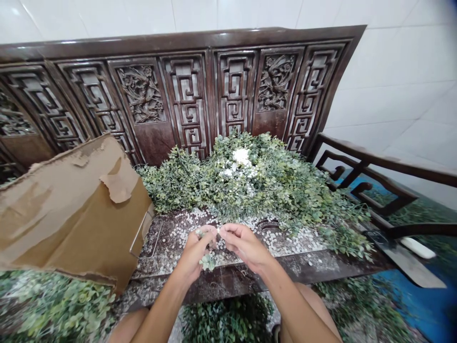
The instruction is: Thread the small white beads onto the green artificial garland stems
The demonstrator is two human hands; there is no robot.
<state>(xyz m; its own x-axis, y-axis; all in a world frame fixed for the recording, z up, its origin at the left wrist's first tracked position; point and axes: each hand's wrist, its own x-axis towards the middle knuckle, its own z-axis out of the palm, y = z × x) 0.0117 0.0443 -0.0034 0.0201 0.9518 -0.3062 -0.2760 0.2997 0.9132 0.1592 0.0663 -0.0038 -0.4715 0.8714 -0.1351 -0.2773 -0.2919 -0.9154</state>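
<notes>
My left hand point(200, 247) is closed around a small leafy green sprig point(207, 261), whose leaves poke out below and above the fingers. Close against it, my right hand point(241, 243) pinches at a tiny white piece point(218, 230) where the fingertips of both hands meet. Fingers hide most of that piece, so its kind is unclear. Both hands are over the front of a dark wooden bench seat point(228, 281), strewn with many small white round bits point(274, 242). Behind them lies a large heap of green foliage sprigs point(285, 190) with a white pile point(241, 157) on top.
A torn cardboard box point(82, 224) stands at left, beside a bent metal wire point(144, 233). The carved bench back point(185, 105) rises behind. At right are the armrest point(389, 166), a wide flat blade point(410, 264) and a white object point(417, 247). More foliage point(228, 319) lies below.
</notes>
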